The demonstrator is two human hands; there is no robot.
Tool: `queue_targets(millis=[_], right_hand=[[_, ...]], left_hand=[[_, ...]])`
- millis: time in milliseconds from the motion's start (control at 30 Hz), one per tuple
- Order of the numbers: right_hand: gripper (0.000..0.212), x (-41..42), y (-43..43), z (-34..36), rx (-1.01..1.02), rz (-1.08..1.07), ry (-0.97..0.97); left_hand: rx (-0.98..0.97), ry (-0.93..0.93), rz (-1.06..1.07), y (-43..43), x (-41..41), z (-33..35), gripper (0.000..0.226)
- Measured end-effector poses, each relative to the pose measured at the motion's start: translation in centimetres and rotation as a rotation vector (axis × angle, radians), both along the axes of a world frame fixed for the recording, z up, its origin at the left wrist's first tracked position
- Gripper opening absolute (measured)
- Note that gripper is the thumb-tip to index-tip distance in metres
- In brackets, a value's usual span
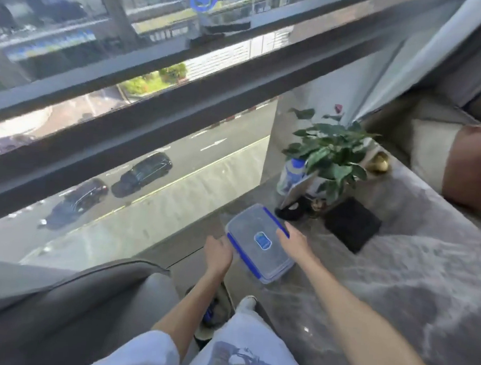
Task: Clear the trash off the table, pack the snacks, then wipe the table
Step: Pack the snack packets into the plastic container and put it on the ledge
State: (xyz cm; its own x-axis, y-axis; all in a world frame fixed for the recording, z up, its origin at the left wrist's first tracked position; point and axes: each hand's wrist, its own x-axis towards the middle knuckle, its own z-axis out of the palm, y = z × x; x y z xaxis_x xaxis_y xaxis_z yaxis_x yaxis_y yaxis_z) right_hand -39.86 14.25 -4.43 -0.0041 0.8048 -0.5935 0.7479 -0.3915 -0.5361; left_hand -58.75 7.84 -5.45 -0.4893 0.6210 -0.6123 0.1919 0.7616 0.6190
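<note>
A clear plastic container (pixel 254 232) with blue side clips and a blue label on its lid lies on the grey marble table (pixel 398 281), near the table's left corner by the window. My left hand (pixel 218 254) rests against the container's near-left clip, fingers curled on its edge. Over the far-right side of the lid lies my right hand (pixel 293 239), its fingers touching the right blue clip. The lid is on; what is inside cannot be made out.
Beyond the container stand a potted green plant (pixel 330 155), a white bottle with a blue cap (pixel 292 172), a leaning flat panel and a black square mat (pixel 352 224). A grey armchair (pixel 52 297) sits at lower left. Large window glass runs along the left.
</note>
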Motion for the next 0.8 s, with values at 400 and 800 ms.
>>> queue_targets(millis=[400,800], right_hand=[[0.039,1.3,1.2,-2.1,-0.137,-0.23,0.165],[0.034,23.0,-20.7,-2.7,-0.018,-1.068,0.429]], left_hand=[[-0.141,-0.537,0.153,-0.1,4.1,-2.3,0.046],[-0.13,-0.54,-0.424,-7.0,23.2,-1.7,0.039]])
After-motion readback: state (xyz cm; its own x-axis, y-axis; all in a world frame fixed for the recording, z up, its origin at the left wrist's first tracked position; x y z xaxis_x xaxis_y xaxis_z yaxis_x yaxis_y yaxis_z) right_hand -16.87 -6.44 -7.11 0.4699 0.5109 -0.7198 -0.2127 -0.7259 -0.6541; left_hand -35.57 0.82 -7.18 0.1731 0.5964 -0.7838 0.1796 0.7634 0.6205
